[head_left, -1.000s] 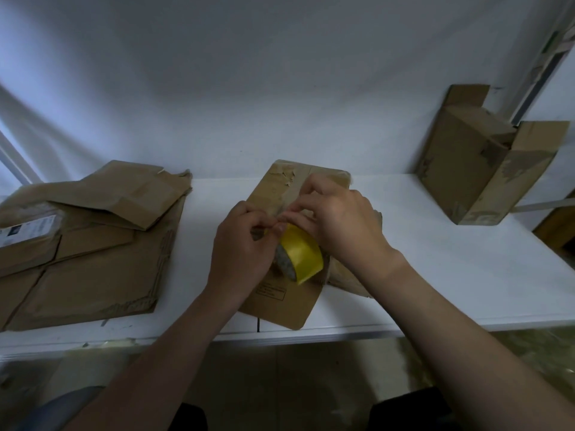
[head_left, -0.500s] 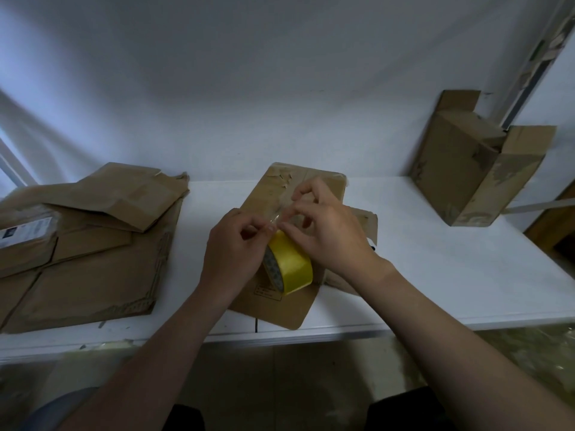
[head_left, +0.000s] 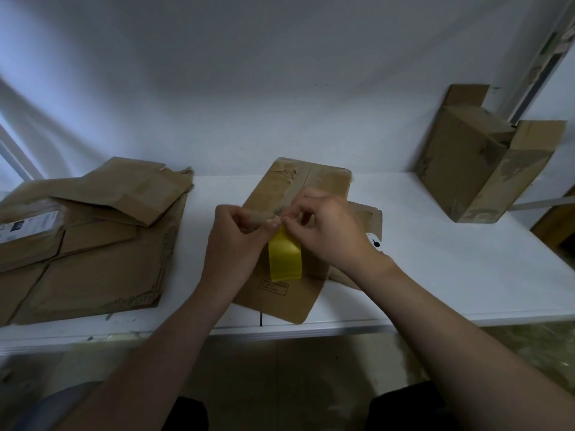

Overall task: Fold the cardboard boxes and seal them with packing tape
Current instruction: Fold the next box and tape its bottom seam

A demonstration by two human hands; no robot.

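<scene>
A yellow roll of packing tape (head_left: pixel 284 259) stands on edge between my hands, over a flattened cardboard box (head_left: pixel 289 293) lying in the middle of the white table (head_left: pixel 435 275). My left hand (head_left: pixel 239 241) holds the roll from the left, thumb and forefinger pinched at its top. My right hand (head_left: pixel 329 231) pinches at the same spot on the roll's top edge, fingertips touching those of the left. The tape's loose end is too small to make out.
A pile of flattened cardboard boxes (head_left: pixel 87 237) covers the table's left part. An erected box (head_left: pixel 479 169) with open flaps leans at the back right against the wall. The table's front edge runs just below my wrists.
The roll has turned so its yellow band faces me squarely. Both hands stay pinched at its top edge, shifted slightly.
</scene>
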